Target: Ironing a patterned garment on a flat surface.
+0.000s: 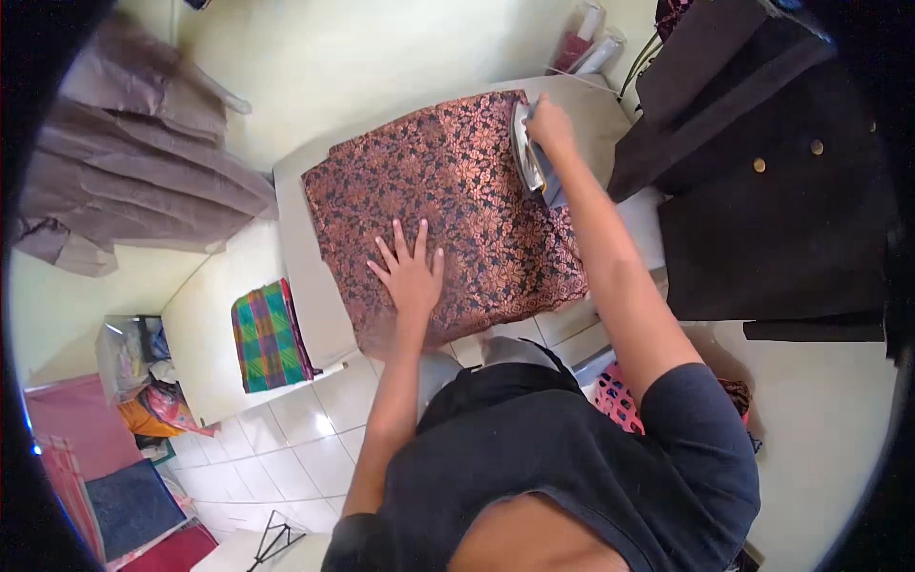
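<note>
A copper-and-black floral patterned cloth point(457, 179) is spread over a pale padded ironing surface point(307, 264). My left hand point(412, 275) lies palm down on the cloth's near left part, fingers spread. My right hand point(552, 125) grips the handle of a clothes iron point(532, 154) at the cloth's far right edge. The iron's pointed metal soleplate is partly visible and looks tilted on its side; whether it touches the cloth I cannot tell. Near my right forearm the cloth is rumpled and hangs over the edge.
A folded green plaid cloth point(268, 336) rests on a white surface at left. Grey garments point(143, 157) hang at far left, a dark buttoned jacket point(758, 214) at right. Plastic-wrapped rolls point(597, 50) stand at the back. A pink basket point(616, 397) sits beside my right side.
</note>
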`<state>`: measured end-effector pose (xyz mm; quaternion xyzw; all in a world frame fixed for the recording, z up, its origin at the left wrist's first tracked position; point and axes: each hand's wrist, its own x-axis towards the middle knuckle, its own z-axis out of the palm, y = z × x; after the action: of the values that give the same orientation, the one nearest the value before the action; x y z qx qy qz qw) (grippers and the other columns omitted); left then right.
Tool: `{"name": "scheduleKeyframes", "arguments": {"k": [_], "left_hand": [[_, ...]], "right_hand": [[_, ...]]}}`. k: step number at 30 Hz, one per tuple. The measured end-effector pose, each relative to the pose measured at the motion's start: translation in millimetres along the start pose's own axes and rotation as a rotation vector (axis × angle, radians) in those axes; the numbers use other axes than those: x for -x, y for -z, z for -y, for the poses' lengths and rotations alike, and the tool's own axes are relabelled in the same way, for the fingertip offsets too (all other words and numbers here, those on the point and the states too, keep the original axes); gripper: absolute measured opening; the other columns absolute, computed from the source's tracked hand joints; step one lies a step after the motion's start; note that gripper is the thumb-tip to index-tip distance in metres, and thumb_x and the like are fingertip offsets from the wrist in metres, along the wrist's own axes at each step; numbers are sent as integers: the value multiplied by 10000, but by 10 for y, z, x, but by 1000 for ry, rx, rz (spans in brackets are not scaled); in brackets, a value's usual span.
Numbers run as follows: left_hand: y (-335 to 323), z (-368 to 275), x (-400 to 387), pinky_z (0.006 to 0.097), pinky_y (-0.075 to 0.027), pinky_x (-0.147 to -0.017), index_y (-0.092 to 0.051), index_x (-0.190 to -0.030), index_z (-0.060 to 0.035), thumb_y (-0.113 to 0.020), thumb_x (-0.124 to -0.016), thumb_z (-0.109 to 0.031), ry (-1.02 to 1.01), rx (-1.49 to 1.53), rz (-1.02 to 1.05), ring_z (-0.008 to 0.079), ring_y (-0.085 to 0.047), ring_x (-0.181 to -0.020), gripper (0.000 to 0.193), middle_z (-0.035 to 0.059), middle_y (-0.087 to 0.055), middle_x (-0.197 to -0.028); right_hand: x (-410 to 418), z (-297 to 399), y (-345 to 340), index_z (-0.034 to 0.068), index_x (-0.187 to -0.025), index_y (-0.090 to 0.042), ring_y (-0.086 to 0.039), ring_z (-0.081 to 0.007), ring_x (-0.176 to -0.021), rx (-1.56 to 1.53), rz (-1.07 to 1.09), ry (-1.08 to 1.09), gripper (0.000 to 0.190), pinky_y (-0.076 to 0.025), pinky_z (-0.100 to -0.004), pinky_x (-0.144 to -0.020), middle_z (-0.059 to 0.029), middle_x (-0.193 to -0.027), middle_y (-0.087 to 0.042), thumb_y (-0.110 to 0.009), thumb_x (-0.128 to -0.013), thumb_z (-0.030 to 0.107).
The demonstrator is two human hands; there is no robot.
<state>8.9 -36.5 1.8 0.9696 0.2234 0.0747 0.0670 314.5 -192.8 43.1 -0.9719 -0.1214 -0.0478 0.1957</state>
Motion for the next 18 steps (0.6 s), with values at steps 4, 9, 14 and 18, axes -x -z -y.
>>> {"name": "scheduleKeyframes", "arguments": {"k": [4, 9, 14, 18], "left_hand": [[-28, 120, 1, 697, -94, -1023, -333, -1416, -337, -458, -892, -460, 31, 17, -14, 463, -153, -1360, 553, 96, -168, -1524], [-81, 157, 2, 703, -109, -1015, -347, -1411, -322, -462, -891, -459, 17, 25, -26, 466, -152, -1359, 550, 99, -179, -1519], [-18, 290, 54, 668, -145, -1036, -355, -1409, -304, -465, -901, -432, -90, 37, -57, 425, -192, -1360, 535, 91, -205, -1512], [87, 524, 251, 591, -194, -1064, -353, -1413, -279, -439, -929, -404, -198, 51, -9, 381, -239, -1355, 507, 88, -222, -1507]], "right_hand": [[870, 152, 248, 18, -1115, -482, -624, -418, -805, -23, 76, 78, 472, -496, -495, -731, -230, -815, -639, -696, -752, 230], [2021, 120, 558, 46, -1181, -468, -614, -432, -769, -18, 221, 41, 498, -476, -513, -673, -245, -813, -633, -682, -764, 216], [1506, -52, 510, 42, -1141, -517, -627, -408, -815, 19, 6, 22, 484, -491, -492, -713, -248, -867, -642, -691, -749, 266], [1278, -167, 483, 19, -1039, -512, -619, -427, -798, 15, 6, -61, 391, -483, -511, -706, -240, -831, -643, -680, -752, 226]]}}
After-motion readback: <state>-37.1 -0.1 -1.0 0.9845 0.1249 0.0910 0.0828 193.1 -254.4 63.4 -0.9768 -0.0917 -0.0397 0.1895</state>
